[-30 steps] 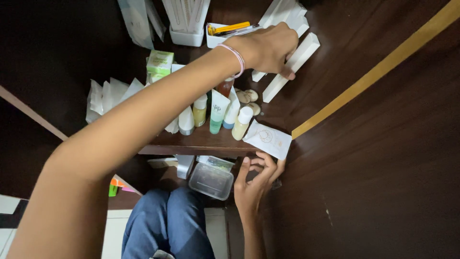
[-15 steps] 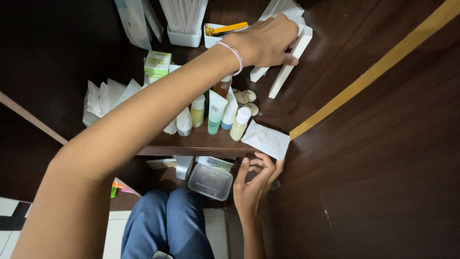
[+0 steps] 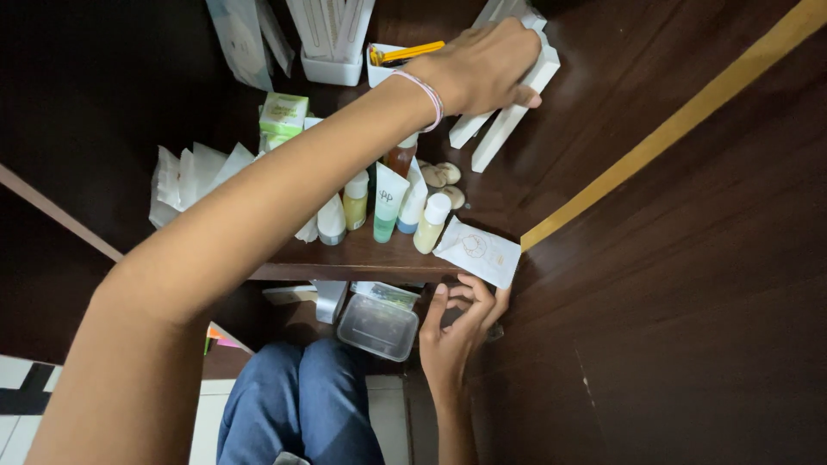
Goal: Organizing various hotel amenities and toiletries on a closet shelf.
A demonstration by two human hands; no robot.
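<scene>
Dark wooden shelf, seen from above; a yellow strip runs diagonally along its right side. All places below are given from the green-and-white tube, which stands near the shelf's front edge.

Left arm stretches from the lower left across and past the tube. Left hand is up and right of the tube, at the back of the shelf, fingers curled over the top of long white boxes that lean together there; it grips the upper ends, and the lower ends reach down toward the tube. Pink band on that wrist.

Right hand is below and slightly right of the tube, under the shelf's front edge. Fingers are half bent and loose, the fingertips touching the underside of a white sachet that overhangs the edge. I cannot tell whether they pinch it.

Clear plastic container: below the tube, under the shelf, just left of the right hand.

Stack of white packets: well left of the tube.

Green box: up and left.

White tray with flat sticks: further up.

Small bottles crowd both sides of the tube, touching it.

Yellow item: far above the tube, just beside the left wrist.
</scene>
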